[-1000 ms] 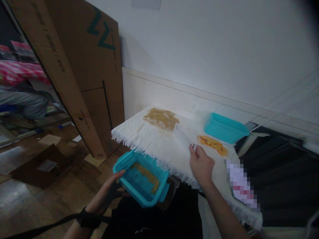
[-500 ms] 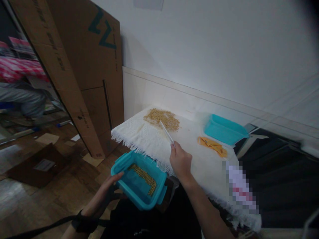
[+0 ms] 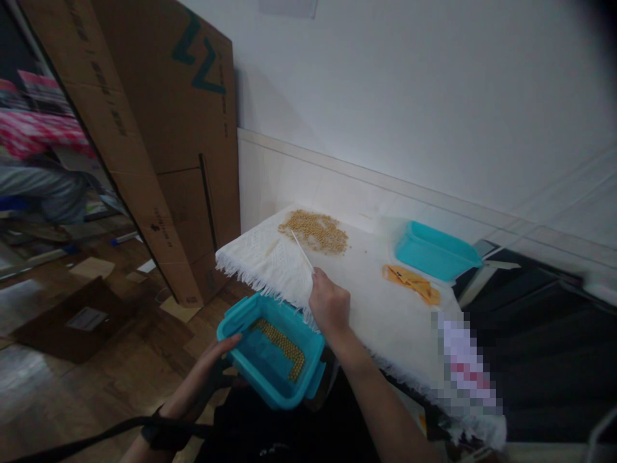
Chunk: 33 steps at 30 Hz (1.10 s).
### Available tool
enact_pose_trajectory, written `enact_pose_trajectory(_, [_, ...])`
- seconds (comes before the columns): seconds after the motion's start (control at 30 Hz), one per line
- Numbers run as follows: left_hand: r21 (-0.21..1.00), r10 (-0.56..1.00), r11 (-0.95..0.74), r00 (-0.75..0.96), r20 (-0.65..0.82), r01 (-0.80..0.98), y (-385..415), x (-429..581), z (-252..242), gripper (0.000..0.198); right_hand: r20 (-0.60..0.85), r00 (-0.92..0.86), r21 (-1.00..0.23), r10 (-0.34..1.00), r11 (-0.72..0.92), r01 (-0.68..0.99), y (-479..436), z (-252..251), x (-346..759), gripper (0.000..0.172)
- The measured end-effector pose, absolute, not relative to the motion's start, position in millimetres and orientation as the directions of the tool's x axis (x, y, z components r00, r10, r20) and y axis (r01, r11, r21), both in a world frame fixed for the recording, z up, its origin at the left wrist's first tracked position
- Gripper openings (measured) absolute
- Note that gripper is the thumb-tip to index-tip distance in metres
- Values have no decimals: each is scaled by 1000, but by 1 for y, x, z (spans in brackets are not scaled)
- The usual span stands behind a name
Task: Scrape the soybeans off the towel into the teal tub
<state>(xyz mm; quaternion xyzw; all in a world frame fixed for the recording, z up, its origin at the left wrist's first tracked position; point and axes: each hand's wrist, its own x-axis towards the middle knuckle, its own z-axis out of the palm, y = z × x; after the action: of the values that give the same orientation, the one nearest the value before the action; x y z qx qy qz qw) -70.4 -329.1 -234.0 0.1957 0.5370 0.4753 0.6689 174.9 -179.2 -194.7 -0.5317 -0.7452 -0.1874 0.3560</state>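
My left hand grips the near-left side of a teal plastic tub, held below the table's front edge; a row of small yellow beans lies inside it. My right hand is closed on a thin white flat card, seen edge-on, its far end pointing at a pile of yellow beans on the white fringed cloth. The card's tip sits just left of the pile's near edge.
A second teal tub stands at the back right of the cloth, with an orange wrapper in front of it. Large cardboard sheets lean against the wall at left. A dark case lies to the right. The wood floor holds scraps.
My right hand has swept left across the cloth with the card, which turned from flat-facing to edge-on, and now reaches the bean pile's left side. The tub has barely moved.
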Motion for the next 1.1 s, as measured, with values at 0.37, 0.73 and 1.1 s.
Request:
enact_pose_trajectory(0.37, [781, 851, 464, -32, -524, -418, -331, -69, -225, 94, 690, -138, -204, 711, 373, 905, -164, -185, 145, 34])
enact_pose_trajectory(0.73, [760, 837, 476, -37, -546, -442, -328, -74, -239, 98, 730, -42, -257, 682, 331, 908, -158, -184, 203, 39])
enact_pose_trajectory(1.1, [767, 847, 477, -8, -531, -430, -332, -74, -232, 100, 722, -31, -234, 691, 286, 929, -161, -184, 210, 38])
